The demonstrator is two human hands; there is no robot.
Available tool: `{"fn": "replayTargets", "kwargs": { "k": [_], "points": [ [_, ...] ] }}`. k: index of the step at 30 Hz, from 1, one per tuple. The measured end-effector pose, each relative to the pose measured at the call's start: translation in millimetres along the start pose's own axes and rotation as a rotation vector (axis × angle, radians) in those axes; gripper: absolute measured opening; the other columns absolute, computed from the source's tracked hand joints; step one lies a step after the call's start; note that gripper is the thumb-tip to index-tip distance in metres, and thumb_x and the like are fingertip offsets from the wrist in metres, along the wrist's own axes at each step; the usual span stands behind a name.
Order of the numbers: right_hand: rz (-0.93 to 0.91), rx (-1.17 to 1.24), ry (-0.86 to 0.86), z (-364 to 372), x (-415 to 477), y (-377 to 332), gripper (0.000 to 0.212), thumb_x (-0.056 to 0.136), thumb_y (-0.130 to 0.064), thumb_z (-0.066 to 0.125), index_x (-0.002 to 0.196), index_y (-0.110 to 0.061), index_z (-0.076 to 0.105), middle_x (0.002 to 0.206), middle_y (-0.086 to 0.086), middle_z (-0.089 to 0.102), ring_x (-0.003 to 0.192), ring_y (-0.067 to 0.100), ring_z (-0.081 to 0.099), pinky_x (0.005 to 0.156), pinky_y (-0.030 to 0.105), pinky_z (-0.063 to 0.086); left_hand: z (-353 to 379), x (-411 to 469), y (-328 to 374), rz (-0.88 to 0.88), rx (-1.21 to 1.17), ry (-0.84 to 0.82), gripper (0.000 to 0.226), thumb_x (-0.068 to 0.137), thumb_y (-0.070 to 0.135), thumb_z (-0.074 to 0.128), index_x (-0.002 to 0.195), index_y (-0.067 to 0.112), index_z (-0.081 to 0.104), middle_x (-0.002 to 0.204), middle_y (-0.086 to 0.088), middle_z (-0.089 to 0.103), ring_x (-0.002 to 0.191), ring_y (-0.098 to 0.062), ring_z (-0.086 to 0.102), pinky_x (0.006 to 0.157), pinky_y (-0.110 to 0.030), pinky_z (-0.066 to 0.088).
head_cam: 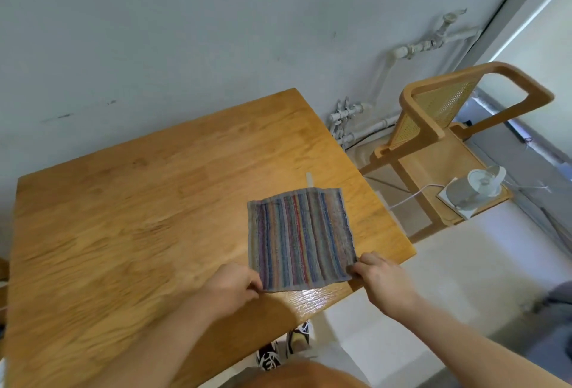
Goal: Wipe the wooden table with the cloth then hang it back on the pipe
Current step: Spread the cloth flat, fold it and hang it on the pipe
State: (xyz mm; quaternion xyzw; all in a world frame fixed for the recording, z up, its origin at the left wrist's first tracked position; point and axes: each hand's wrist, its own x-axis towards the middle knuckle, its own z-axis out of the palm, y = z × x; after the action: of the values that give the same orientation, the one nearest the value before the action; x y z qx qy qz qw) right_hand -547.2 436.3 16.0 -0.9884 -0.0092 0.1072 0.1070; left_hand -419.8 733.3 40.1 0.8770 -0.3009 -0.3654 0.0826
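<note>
Nearest the camera, the person's two forearms reach forward over the near edge of the wooden table [123, 217]. The left hand [230, 287] pinches the near left corner of the striped cloth [298, 237] with thumb and fingers closed on the fabric; the right hand [382, 279] pinches the near right corner the same way. The cloth lies spread flat and nearly square on the right part of the tabletop, close to the table's right edge, its stripes running away from the person.

The fabric appears thin, soft and light. It would likely fold or bunch under any push and offer no stiffness of its own, so a flat palm on its middle should serve for wiping, while the corners suit lifting and spreading. A glossy patch on the wood just below the cloth's near edge suggests moisture; a damp cloth would cling slightly and drag.

At the cloth's far edge a small pale loop [309, 179] lies on the table. It seems the natural hold for hanging.

Beyond the table's right edge stands a wooden chair [448, 115] with a small white appliance [478, 191] on its seat. Farthest off, white pipes [411, 50] run along the grey wall.
</note>
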Motion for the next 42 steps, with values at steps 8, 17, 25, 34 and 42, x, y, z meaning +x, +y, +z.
{"fn": "replayTargets", "kwargs": {
  "k": [8, 17, 25, 34, 42],
  "points": [
    [0.002, 0.135, -0.454, -14.6, -3.0, 0.7, 0.023, 0.079, -0.004, 0.055, 0.085, -0.021, 0.071, 0.088, -0.004, 0.069, 0.088, 0.017, 0.061, 0.066, 0.017, 0.040, 7.7, -11.8, 1.2, -0.019, -0.147, -0.178, 0.022, 0.089, 0.022, 0.063, 0.109, 0.027, 0.070, 0.113, 0.012, 0.066, 0.099, 0.001, 0.057, 0.089, -0.017, 0.045],
    [0.370, 0.580, -0.055, -70.8, 55.1, 22.4, 0.024, 0.083, -0.005, 0.071, 0.070, -0.025, 0.066, 0.068, -0.008, 0.062, 0.069, 0.008, 0.056, 0.062, 0.017, 0.044, -42.1, 11.9, -2.0, -0.221, -0.584, 0.363, 0.013, 0.087, 0.021, 0.067, 0.096, 0.029, 0.071, 0.097, 0.012, 0.067, 0.085, 0.003, 0.058, 0.086, -0.019, 0.045],
    [0.395, 0.469, 0.001, -64.1, 111.3, 27.9, 0.017, 0.086, -0.010, 0.067, 0.079, -0.024, 0.061, 0.082, 0.001, 0.066, 0.082, 0.023, 0.061, 0.072, 0.033, 0.050, -55.8, 54.9, -4.4, -0.394, -0.429, 0.492, 0.020, 0.089, 0.026, 0.064, 0.106, 0.019, 0.072, 0.105, 0.002, 0.071, 0.093, -0.011, 0.062, 0.079, -0.020, 0.043],
    [0.325, 0.336, -0.078, -45.8, 137.8, 35.2, 0.020, 0.088, -0.017, 0.066, 0.108, -0.019, 0.065, 0.093, -0.001, 0.064, 0.090, 0.024, 0.063, 0.074, 0.027, 0.046, -54.1, 70.7, -15.1, -0.346, -0.308, 0.390, 0.026, 0.091, 0.023, 0.061, 0.115, 0.026, 0.068, 0.116, 0.006, 0.067, 0.108, -0.013, 0.059, 0.092, -0.025, 0.043],
    [0.246, 0.190, -0.229, -50.0, 148.9, 30.8, 0.013, 0.085, -0.014, 0.065, 0.083, -0.023, 0.056, 0.095, 0.000, 0.053, 0.089, 0.023, 0.057, 0.070, 0.031, 0.046, -58.0, 71.7, -9.0, -0.327, -0.159, 0.334, 0.010, 0.084, 0.028, 0.068, 0.093, 0.027, 0.064, 0.092, 0.010, 0.060, 0.082, -0.008, 0.052, 0.067, -0.023, 0.040]
  ]
}}
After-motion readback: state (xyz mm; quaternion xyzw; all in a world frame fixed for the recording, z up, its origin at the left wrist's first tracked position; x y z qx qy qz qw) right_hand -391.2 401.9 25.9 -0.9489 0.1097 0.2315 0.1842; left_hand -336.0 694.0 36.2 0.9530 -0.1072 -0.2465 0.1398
